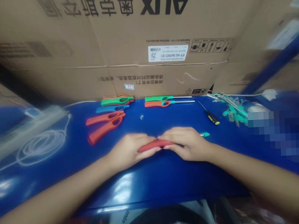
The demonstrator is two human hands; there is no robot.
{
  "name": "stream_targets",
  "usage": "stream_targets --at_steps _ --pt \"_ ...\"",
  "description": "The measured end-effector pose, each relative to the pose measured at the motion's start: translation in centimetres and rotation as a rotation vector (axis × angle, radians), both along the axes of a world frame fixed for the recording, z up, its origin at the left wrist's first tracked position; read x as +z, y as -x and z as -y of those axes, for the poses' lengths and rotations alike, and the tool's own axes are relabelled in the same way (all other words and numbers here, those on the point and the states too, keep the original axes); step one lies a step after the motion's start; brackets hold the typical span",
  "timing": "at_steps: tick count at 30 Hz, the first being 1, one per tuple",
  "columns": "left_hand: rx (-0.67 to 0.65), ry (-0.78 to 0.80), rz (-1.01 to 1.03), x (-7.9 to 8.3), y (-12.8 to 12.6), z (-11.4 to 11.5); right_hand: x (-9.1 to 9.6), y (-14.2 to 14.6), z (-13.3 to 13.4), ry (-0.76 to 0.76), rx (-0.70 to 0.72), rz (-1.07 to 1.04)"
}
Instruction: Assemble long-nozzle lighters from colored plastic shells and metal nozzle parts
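Observation:
Near the front of the blue table, my left hand (127,148) and my right hand (187,141) both close round a red lighter handle (155,145). My left fingers grip its left end. My right thumb and fingers press on its right part, and much of that end is hidden under them. Just past my right wrist a teal-ended metal piece (205,134) shows; the hand covers the rest of it. Two orange-red lighter handles (104,130) lie to the left beyond my left hand. A black and yellow screwdriver (212,117) lies beyond my right hand.
Farther back are green handles (114,101), a blue handle (109,109) and two long-nosed lighters (157,104). Teal and metal lighter parts (233,109) are heaped at right. A coiled white cable (42,147) and power strip (27,131) lie left. A cardboard wall (126,53) closes the back.

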State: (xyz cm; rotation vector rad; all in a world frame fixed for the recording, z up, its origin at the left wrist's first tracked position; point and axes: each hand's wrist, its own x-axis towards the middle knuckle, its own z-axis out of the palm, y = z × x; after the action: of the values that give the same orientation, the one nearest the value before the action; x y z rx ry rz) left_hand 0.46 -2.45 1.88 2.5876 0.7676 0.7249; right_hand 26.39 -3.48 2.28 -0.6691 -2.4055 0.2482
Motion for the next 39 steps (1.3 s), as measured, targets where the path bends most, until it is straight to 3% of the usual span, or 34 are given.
stream_targets --at_steps 6,11,17,23,27,30,36,39 --pt "0.006 0.034 0.02 0.2 -0.2 -0.4 0.5 -0.2 0.0 0.004 -0.068 0.074" --pt "0.063 0.121 0.069 0.3 0.4 -1.2 1.5 -1.5 -1.1 0.016 -0.191 0.328" --pt "0.062 0.157 0.059 -0.2 0.8 -1.9 1.4 -2.4 -1.9 -0.004 -0.193 0.436" --pt "0.074 0.068 -0.053 0.1 0.7 -1.7 0.8 -2.1 -1.7 -0.075 -0.233 0.4" --pt "0.103 -0.009 -0.136 0.0 0.8 -1.7 0.7 -2.1 -2.0 -0.038 -0.254 0.398" --pt "0.152 -0.047 -0.171 0.2 1.3 -2.1 0.8 -2.5 -2.5 -0.049 -0.333 0.443" --pt "0.266 -0.134 -0.209 0.9 2.6 -3.6 0.6 -4.8 -4.5 -0.104 -0.621 0.467" --pt "0.275 -0.167 -0.206 1.2 3.0 -4.0 0.6 -5.7 -5.3 -0.069 -0.669 0.459"
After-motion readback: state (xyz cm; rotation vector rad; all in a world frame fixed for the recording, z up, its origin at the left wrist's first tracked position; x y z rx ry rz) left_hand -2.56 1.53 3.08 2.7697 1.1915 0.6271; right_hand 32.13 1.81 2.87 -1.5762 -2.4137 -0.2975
